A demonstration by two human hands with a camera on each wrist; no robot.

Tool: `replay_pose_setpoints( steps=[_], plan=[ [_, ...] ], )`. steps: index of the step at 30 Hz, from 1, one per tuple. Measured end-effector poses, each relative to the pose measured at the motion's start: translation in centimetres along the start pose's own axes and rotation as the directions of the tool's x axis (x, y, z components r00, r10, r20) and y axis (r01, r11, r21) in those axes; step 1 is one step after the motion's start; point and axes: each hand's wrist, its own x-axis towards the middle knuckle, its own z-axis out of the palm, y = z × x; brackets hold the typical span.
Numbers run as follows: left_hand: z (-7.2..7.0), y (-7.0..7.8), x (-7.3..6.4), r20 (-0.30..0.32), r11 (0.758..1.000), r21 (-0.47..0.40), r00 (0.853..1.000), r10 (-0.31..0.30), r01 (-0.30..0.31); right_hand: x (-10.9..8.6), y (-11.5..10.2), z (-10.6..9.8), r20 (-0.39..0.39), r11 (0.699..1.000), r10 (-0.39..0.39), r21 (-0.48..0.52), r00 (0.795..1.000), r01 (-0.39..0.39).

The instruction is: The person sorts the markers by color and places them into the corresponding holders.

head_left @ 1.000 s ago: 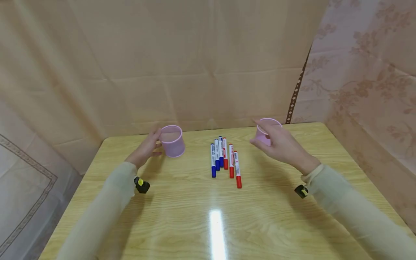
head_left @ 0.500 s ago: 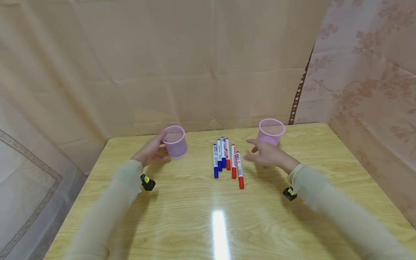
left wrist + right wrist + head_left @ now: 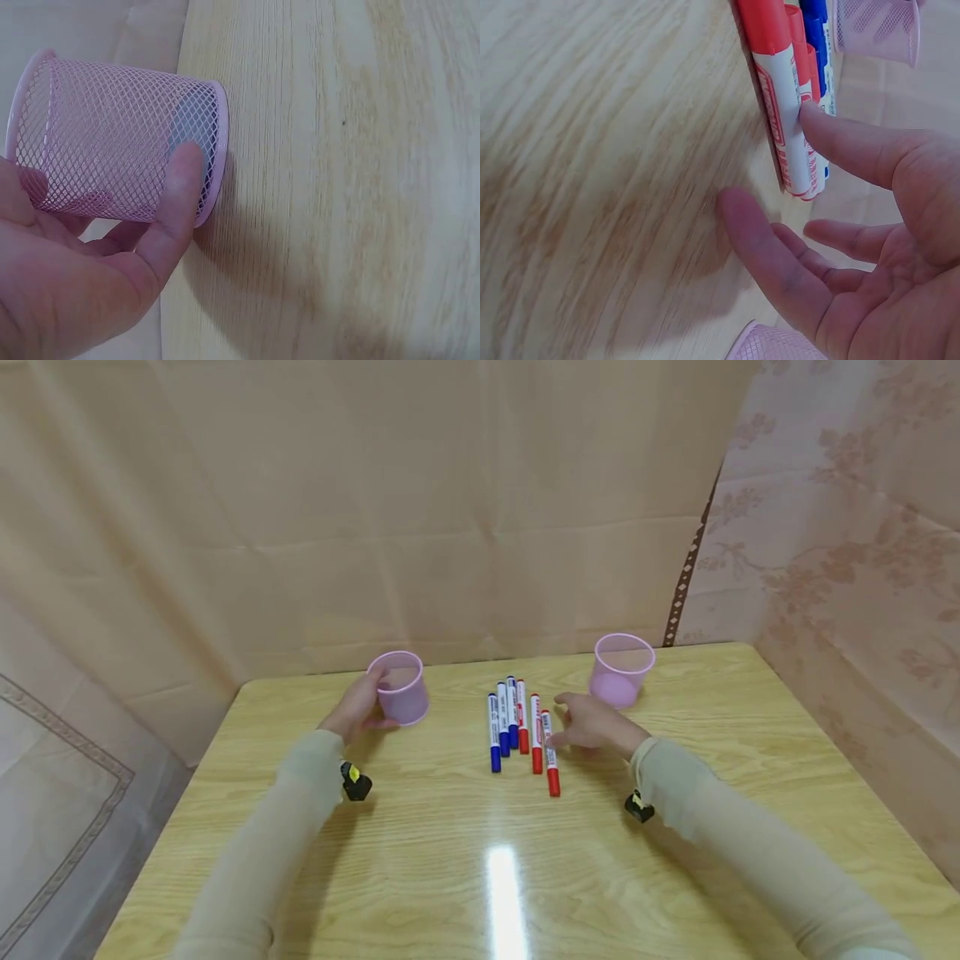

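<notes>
My left hand (image 3: 360, 703) grips a pink mesh pen cup (image 3: 405, 700), which stands upright at the back left of the table. In the left wrist view one finger (image 3: 180, 187) lies along the cup's wall near its base, and another digit shows through the mesh by the rim. My right hand (image 3: 596, 725) is beside the rightmost red-capped marker (image 3: 551, 752). Its thumb and fingers are spread apart, with the upper digit close to the marker's white barrel (image 3: 784, 112); contact is hard to tell. A second pink mesh pen cup (image 3: 622, 672) stands upright behind this hand.
Several markers lie in a row on the wooden table (image 3: 420, 843), blue-capped ones (image 3: 494, 735) on the left and red-capped ones (image 3: 536, 735) on the right. A beige curtain (image 3: 450, 527) hangs along the table's back edge.
My right hand has come away from the right cup, moving left and toward me to the red-capped markers. The left hand stays at its cup, its upper digit now over the rim.
</notes>
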Motion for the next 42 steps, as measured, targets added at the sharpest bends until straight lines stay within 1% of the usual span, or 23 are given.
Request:
replay_pose_setpoints(
  steps=[3,7,11,13,18,22,30,34,36,42],
  plan=[
    [0.1,-0.1,0.2,-0.005,1.000,0.013,1.000,0.001,-0.001,0.1,-0.1,-0.1,0.014,1.000,0.009,0.000,1.000,-0.009],
    [0.0,-0.3,0.4,-0.008,0.999,0.039,1.000,0.004,-0.003,0.4,-0.3,-0.1,0.046,1.000,0.010,0.019,0.999,-0.011],
    [-0.1,-0.4,0.5,-0.012,0.998,0.062,1.000,0.013,-0.012,0.8,-0.4,0.0,0.047,0.999,0.002,0.037,0.999,-0.004],
    [0.0,-0.3,0.4,-0.017,0.998,0.065,1.000,0.014,-0.013,1.1,-0.3,0.1,0.048,0.998,0.012,0.054,0.999,-0.015],
    [0.6,-0.1,0.3,-0.031,0.997,0.070,0.999,0.019,-0.017,1.6,0.1,0.4,0.060,0.984,0.091,0.147,0.994,-0.099],
    [0.8,0.0,0.3,-0.033,0.997,0.071,0.999,0.024,-0.022,1.7,0.4,0.5,0.062,0.977,0.115,0.172,0.991,-0.124],
    [0.3,0.2,0.0,-0.040,0.996,0.089,0.999,0.017,-0.014,2.5,0.1,0.4,0.078,0.979,0.104,0.168,0.992,-0.115],
    [0.4,0.4,-0.2,-0.038,0.995,0.102,0.999,0.015,-0.011,2.7,0.2,0.4,0.088,0.978,0.112,0.167,0.990,-0.125],
    [0.5,0.5,-0.2,-0.038,0.995,0.100,0.999,0.013,-0.010,2.7,0.3,0.4,0.093,0.975,0.120,0.178,0.988,-0.135],
    [0.5,0.4,0.0,-0.050,0.995,0.097,0.999,-0.005,0.009,2.4,0.3,0.5,0.096,0.966,0.110,0.226,0.989,-0.129]
  ],
)
